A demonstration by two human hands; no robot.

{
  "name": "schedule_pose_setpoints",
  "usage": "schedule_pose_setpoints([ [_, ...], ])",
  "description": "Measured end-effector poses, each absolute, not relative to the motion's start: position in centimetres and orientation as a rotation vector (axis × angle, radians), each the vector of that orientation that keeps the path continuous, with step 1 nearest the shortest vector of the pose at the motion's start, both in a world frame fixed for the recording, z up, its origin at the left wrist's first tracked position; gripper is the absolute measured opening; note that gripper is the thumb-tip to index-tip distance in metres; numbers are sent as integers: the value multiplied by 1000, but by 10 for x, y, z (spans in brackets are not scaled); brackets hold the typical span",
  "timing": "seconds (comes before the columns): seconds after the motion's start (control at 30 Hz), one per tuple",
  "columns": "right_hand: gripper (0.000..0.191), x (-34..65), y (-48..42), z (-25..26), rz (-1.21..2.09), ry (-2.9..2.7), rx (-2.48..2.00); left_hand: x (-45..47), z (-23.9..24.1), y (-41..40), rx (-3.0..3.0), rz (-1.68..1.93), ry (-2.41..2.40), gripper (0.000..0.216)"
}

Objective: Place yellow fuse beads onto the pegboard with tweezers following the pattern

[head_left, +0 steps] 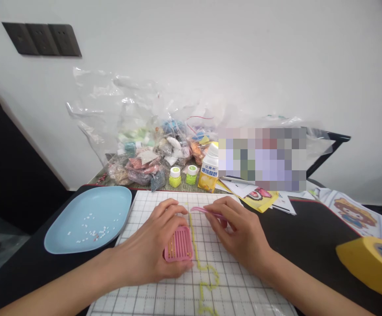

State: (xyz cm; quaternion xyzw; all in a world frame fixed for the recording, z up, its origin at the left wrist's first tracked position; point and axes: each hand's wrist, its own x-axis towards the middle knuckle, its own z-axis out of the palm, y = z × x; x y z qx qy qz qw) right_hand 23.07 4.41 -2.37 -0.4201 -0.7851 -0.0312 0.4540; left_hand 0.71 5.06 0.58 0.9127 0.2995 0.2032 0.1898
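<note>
My black counter (309,245) meets a white wall (210,52). My left hand (151,250) clamps a pink tray (178,244); my right hand (240,232) pinches a pink pen (207,212).

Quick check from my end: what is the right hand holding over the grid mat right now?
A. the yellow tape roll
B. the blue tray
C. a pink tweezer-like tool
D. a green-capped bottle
C: the right hand pinches a thin pink tool above the grid mat, its tip near the line of yellow beads, while the left hand rests on the pink ridged tray.
</note>
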Motion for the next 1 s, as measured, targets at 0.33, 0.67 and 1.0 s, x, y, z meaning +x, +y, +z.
schedule_pose_setpoints([
  [0.33, 18, 233, 35, -14, 42, -2294, -731, 8, 1, 50, 2604, 653, 825, 40],
  [0.67, 12, 234, 36, -17, 32, -2258, -731, 10, 1, 48, 2617, 708, 868, 34],
  [1.0, 14, 235, 36, -17, 17, -2263, -737, 9, 3, 48, 2609, 673, 893, 33],
])
